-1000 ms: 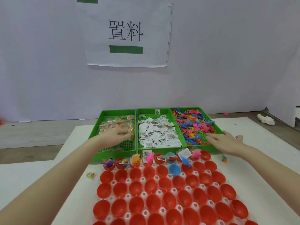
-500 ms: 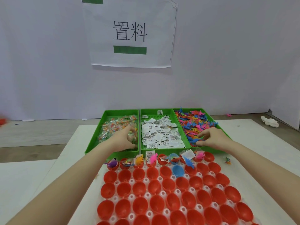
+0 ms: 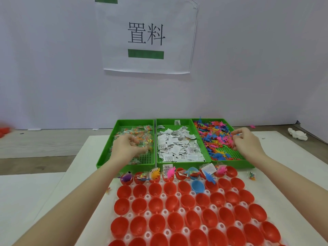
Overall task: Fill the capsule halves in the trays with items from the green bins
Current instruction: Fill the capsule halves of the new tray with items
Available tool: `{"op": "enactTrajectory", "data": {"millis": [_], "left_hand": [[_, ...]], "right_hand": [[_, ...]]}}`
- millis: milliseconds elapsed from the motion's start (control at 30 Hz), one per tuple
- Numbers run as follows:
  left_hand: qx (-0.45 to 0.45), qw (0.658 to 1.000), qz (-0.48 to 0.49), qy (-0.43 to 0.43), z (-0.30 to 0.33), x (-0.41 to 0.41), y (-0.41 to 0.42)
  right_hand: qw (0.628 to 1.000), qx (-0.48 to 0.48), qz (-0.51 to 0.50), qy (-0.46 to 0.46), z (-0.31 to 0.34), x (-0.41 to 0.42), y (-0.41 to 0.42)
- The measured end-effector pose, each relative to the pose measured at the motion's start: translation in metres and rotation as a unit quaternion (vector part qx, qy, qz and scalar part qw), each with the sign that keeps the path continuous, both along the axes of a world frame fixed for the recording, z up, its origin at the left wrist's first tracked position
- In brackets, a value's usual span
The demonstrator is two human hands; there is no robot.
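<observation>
Three green bins stand side by side beyond the tray. In the left bin point(image 3: 106, 162), which holds clear packets point(image 3: 142, 134) of coloured bits, my left hand point(image 3: 126, 148) has its fingers curled round some packets. White paper sachets point(image 3: 177, 144) fill the middle bin point(image 3: 184, 165). My right hand point(image 3: 247, 142) reaches into the right bin point(image 3: 230, 166) and pinches a small figure from the pile of coloured toy figures point(image 3: 214, 135). The white tray point(image 3: 177, 194) holds several rows of empty red capsule halves point(image 3: 157, 205) and one blue half point(image 3: 197, 186). The far row of halves point(image 3: 170, 174) has items in it.
A paper sign point(image 3: 147, 34) hangs on the wall behind the bins. A white object point(image 3: 298, 136) lies at the back right. One loose packet point(image 3: 252, 175) lies right of the tray and a small toy point(image 3: 108, 189) left of it. Red items point(image 3: 4, 130) sit far left.
My right hand has moved from the right bin's front edge further into the toy pile and curled its fingers. My left hand stays in the left bin, closing on packets.
</observation>
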State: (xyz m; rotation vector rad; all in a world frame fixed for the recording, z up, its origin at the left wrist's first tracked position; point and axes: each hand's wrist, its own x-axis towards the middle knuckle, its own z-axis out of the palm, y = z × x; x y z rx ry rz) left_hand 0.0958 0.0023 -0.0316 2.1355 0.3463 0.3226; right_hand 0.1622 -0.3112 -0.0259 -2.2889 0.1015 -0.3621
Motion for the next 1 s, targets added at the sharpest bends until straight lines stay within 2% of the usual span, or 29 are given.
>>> {"op": "enactTrajectory", "data": {"millis": [167, 267, 367, 433, 567, 667, 833, 1000], "left_hand": [[-0.117, 0.993, 0.023, -0.017, 0.007, -0.011, 0.001], [-0.205, 0.978, 0.022, -0.036, 0.009, -0.023, -0.001], [-0.271, 0.961, 0.017, -0.057, 0.009, -0.036, -0.006], [-0.303, 0.951, 0.001, -0.070, 0.009, -0.046, -0.010], [-0.325, 0.940, -0.027, -0.102, 0.013, -0.060, -0.017], [-0.316, 0.942, -0.038, -0.111, 0.016, -0.063, -0.021], [-0.294, 0.948, -0.043, -0.117, 0.021, -0.068, -0.023], [-0.297, 0.947, -0.046, -0.113, 0.021, -0.070, -0.025]], "right_hand": [[0.990, 0.118, 0.067, 0.044, 0.010, -0.001, 0.023], [0.985, 0.125, 0.107, 0.053, 0.015, -0.004, 0.042], [0.980, 0.077, 0.166, 0.073, 0.013, -0.006, 0.059], [0.977, -0.013, 0.196, 0.089, 0.008, -0.008, 0.066], [0.954, -0.228, 0.178, 0.075, 0.002, -0.011, 0.075], [0.931, -0.319, 0.161, 0.076, 0.002, -0.012, 0.079], [0.898, -0.391, 0.170, 0.106, 0.002, -0.010, 0.080], [0.908, -0.371, 0.152, 0.125, 0.004, -0.009, 0.082]]}}
